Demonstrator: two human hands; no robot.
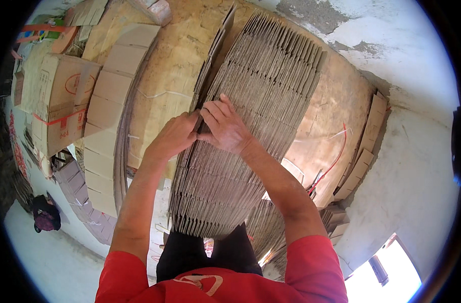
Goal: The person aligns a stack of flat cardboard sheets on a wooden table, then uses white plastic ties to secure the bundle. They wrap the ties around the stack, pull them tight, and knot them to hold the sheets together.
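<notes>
A long row of brown, notched cardboard sheets (261, 96) stands packed on edge in front of me, running from the far side of the table toward my legs. At its left edge my left hand (175, 134) has curled fingers closed on a cardboard sheet's edge. Right beside it, almost touching, my right hand (224, 123) bends its fingers over the same edge, thumb below. The fingertips of both hands are partly hidden. Farther off, a thin separate group of cardboard sheets (216, 48) leans apart from the main row, with a narrow gap between.
Left of the row, a tall stack of flat cardboard (107, 108) stands beside a printed cardboard box (64, 106). The wooden tabletop (165, 76) shows between stacks. A red cord (336, 156) lies to the right. More cardboard pieces (367, 134) line the wall at right.
</notes>
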